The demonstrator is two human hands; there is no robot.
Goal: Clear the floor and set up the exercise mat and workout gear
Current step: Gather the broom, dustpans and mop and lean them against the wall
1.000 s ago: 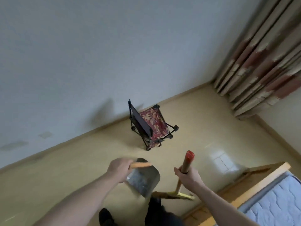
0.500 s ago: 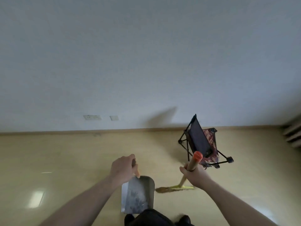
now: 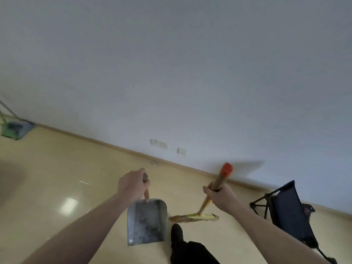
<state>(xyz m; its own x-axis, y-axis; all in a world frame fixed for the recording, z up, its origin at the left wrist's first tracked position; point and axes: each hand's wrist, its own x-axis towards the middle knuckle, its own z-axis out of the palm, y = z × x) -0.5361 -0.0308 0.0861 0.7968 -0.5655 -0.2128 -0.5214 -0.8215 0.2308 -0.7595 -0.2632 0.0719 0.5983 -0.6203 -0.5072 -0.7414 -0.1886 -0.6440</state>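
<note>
A metal dustpan is held by its wooden handle in the left hand, fingers curled round it, the pan hanging at 6 o'clock. A short broom with an orange-capped handle is gripped by the right hand, its bristles at the yellow floor. A folding camp chair stands at 4 o'clock by the wall; a green mop is seen at 9 o'clock.

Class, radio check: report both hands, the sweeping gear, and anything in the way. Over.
Left hand grips dustpan handle. Right hand grips broom, bristles near floor. Folding chair stands right, by the wall. Over.
</note>
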